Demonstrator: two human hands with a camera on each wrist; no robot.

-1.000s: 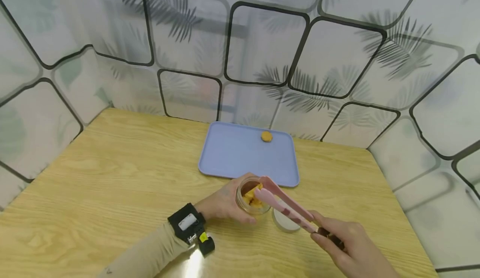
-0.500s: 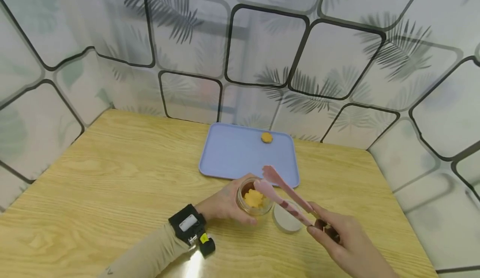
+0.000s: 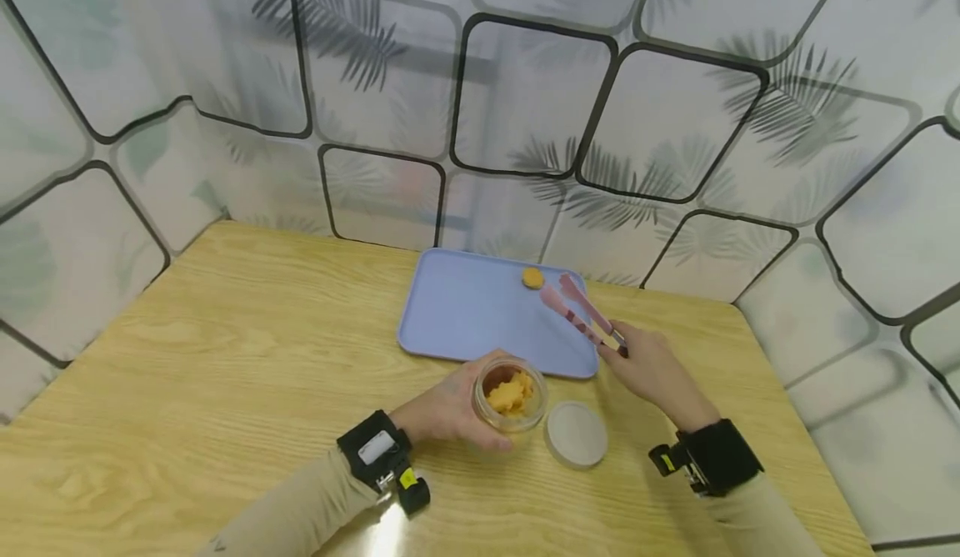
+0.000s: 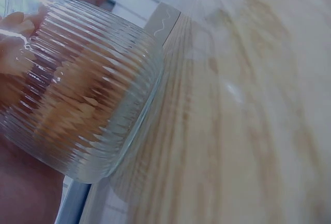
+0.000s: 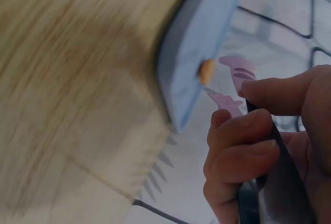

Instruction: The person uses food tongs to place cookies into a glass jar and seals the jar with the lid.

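Observation:
My left hand (image 3: 453, 403) is curled round a clear glass jar (image 3: 537, 413), whose open mouth faces up. Irregular yellow-orange pieces (image 3: 512, 393) lie inside; through the ribbed glass (image 4: 98, 74) they show blurred in the left wrist view. My right hand (image 3: 651, 367) grips pink-tipped tongs (image 3: 577, 321) over the right side of the blue tray (image 3: 472, 307). The tongs' tips stand apart, and I see nothing between them. Close to the tips, a round orange-yellow piece (image 3: 533, 278) lies near the tray's far edge; it also appears beside the tongs in the right wrist view.
A round white lid (image 3: 576, 434) lies on the wooden table (image 3: 262, 332), just right of the jar. Patterned curtain-like sheets (image 3: 525, 98) enclose the table's back and sides. Each wrist wears a black strap with a small camera.
My right hand has carried the tongs away from the jar's mouth, up and right over the tray near the round piece. My left hand and the jar have stayed in place.

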